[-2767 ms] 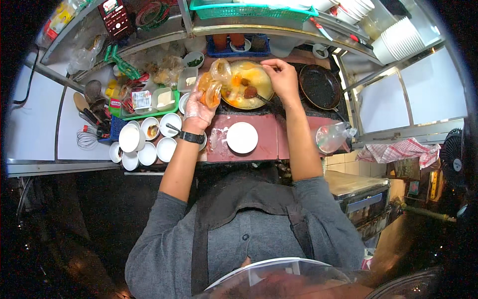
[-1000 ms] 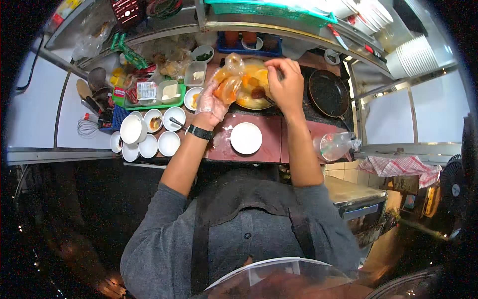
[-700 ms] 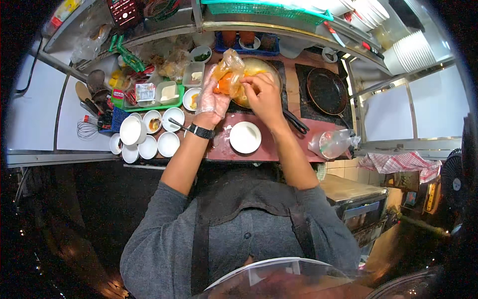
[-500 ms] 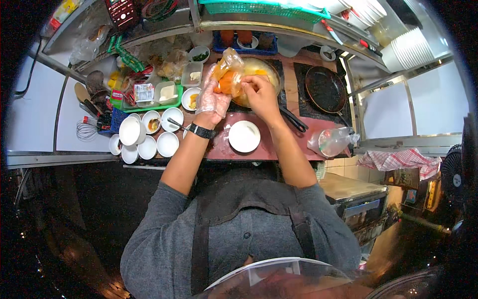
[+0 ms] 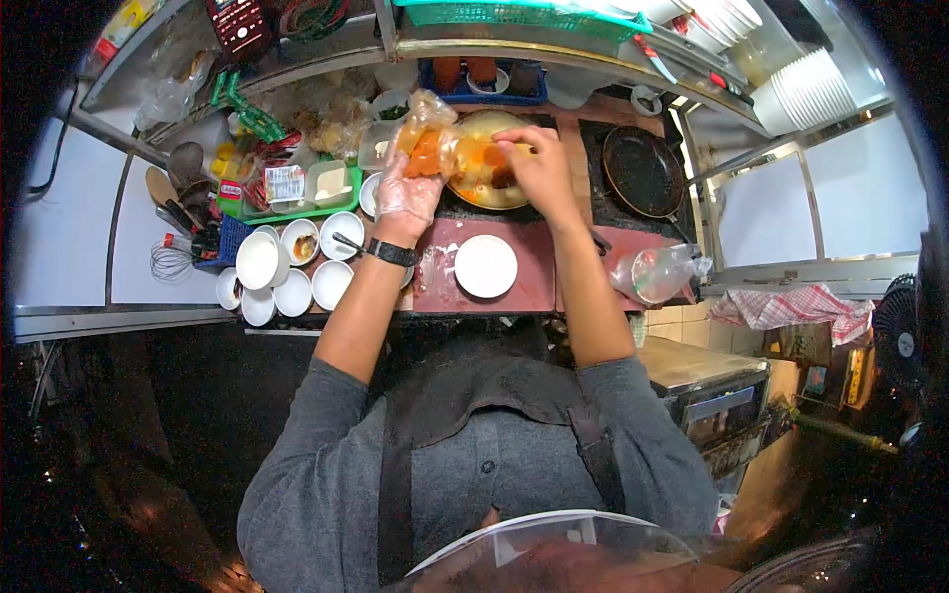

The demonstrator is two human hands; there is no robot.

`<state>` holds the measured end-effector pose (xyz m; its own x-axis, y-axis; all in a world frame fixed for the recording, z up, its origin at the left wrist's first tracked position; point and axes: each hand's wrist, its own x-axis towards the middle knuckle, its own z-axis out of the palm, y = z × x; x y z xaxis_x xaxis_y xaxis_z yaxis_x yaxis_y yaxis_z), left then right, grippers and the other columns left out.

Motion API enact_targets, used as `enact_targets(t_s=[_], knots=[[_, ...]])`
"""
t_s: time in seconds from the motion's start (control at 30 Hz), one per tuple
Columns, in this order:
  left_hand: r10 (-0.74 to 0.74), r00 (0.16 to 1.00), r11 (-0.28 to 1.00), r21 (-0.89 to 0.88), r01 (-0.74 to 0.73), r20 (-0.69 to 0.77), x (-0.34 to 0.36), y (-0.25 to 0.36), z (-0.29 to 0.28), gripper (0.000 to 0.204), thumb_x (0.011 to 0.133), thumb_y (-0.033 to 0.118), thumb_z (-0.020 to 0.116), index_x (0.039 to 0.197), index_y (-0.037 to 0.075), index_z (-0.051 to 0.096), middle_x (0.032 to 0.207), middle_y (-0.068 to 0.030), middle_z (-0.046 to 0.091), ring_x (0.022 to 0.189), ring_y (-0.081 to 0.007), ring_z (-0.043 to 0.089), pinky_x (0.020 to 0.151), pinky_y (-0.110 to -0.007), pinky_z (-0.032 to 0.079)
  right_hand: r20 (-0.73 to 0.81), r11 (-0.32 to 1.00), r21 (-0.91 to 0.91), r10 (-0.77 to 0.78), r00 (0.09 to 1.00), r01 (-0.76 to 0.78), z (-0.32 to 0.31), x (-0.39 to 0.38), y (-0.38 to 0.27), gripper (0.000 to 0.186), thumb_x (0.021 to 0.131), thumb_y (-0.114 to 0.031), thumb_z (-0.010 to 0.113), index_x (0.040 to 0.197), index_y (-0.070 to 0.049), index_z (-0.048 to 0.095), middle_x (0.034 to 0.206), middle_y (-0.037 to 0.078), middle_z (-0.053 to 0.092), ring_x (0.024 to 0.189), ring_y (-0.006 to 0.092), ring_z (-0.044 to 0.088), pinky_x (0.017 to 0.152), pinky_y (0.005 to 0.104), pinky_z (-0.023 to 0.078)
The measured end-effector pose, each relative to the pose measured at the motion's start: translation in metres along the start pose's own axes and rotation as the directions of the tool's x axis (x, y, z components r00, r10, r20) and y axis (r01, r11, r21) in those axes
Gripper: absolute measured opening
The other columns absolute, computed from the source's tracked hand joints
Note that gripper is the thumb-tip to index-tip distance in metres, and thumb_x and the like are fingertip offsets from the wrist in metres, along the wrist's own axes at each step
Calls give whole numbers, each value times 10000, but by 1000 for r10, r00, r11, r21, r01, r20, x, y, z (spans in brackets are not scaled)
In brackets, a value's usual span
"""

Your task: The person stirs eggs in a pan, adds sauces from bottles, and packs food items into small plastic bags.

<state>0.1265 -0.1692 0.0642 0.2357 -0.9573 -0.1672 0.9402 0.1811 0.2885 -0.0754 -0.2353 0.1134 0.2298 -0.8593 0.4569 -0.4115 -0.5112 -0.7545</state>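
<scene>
My left hand point(image 5: 405, 203), in a clear plastic glove, is closed round a clear plastic bag point(image 5: 427, 136) with orange contents. The bag leans over the left rim of a frying pan with pale yellow food point(image 5: 482, 128) in it, and orange pieces show there too. Above the pan, my bare right hand point(image 5: 542, 170) holds its fingertips pinched together. Whatever lies between them is too small to make out. Nearest to my forearms, a white bowl point(image 5: 485, 266) stands on the reddish board point(image 5: 440, 282).
Several white bowls point(image 5: 293, 294) cluster at left, one with a spoon. Behind them a green tray point(image 5: 314, 211) carries containers. A second, dark pan point(image 5: 644, 171) sits at right, near a clear plastic bag point(image 5: 660, 275). A metal shelf point(image 5: 554, 51) crosses above the counter.
My right hand has moved away from the bag, to the right over the pan. My left hand and the bag have shifted slightly left.
</scene>
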Motion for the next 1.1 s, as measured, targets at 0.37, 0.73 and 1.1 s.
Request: enact_targets(t_s=[0.37, 0.73, 1.1], knots=[[-12, 993, 994, 109, -1, 115, -24, 35, -10, 511, 1047, 163, 541, 1537, 144, 398, 1555, -114, 457, 1409, -310, 486, 1164, -507, 439, -112, 997, 11, 80, 990, -79, 21, 19, -46, 104, 893, -174, 722, 952, -111, 780, 949, 70, 739, 977, 271, 644, 898, 379, 507], [-28, 927, 893, 427, -145, 373, -34, 60, -8, 531, 1033, 137, 528, 1544, 77, 398, 1578, -133, 425, 1441, -305, 439, 1230, -502, 330, 138, 919, 254, 274, 952, -302, 69, 1, -56, 169, 924, -137, 693, 998, -2, 762, 848, 35, 721, 763, 104, 634, 734, 269, 512], [-97, 912, 900, 427, -91, 399, -29, 42, 7, 459, 1049, 67, 477, 1506, 49, 438, 1557, -128, 453, 1432, -280, 452, 1228, -446, 336, 104, 929, 214, 285, 953, -301, 48, -7, -36, 163, 896, -101, 700, 1001, 11, 753, 884, 69, 747, 818, 142, 665, 796, 300, 533]])
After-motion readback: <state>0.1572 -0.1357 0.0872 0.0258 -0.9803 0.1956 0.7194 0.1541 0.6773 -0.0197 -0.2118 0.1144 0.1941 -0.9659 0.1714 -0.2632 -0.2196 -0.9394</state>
